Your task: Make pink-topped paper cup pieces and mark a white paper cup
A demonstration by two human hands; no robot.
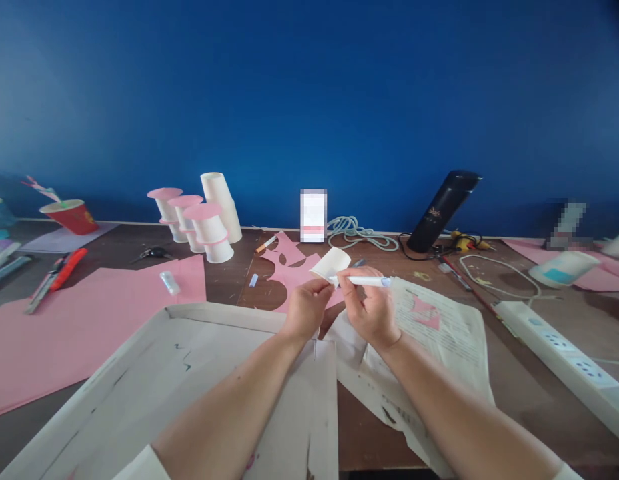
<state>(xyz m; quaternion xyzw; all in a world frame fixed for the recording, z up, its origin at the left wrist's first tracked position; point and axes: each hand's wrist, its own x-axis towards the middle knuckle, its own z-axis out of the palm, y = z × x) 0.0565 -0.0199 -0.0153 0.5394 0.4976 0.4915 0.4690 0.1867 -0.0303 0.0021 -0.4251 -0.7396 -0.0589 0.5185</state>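
two hands (339, 303) around paper cup (330, 264) and pen (362, 281), writing perhaps unreadable

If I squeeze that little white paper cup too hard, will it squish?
Probably yes. The paper cup looks thin-walled, so it likely dents easily; the left hand pinches it only at the edge. It seems very light. Laid on its side on the table, it would probably roll in a curve.

Legible text: none.
- Black flask (443, 210): small reddish mark on its side, too small to read.
- Printed sheet (439, 327) on desk: lines of print, too blurred to read.
- Red cup (72, 215): yellowish marking, unreadable.
- Two items blurred out.
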